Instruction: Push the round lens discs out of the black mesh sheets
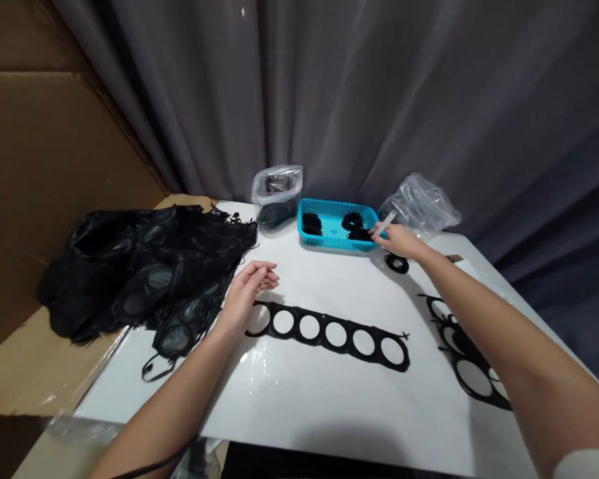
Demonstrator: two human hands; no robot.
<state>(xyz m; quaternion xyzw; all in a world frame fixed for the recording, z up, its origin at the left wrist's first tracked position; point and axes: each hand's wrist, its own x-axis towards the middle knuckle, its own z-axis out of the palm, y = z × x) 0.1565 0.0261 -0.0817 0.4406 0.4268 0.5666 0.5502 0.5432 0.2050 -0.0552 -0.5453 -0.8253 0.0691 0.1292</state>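
Note:
My right hand is at the right end of a blue plastic basket, gripping a pale flat strip. Its fingertips reach over the basket rim beside black ring-shaped pieces; whether they touch these I cannot tell. A long black band with a row of round holes lies flat on the white table. Over the band's left end, my left hand hovers with fingers loosely bent and nothing visible in it. Beneath my right wrist, more black rings rest on the table.
A heap of black pieces with round openings covers the left side, by a cardboard box. Behind stand a clear bag-lined container and a crumpled clear bag. More black holed bands lie under my right forearm. A grey curtain hangs behind.

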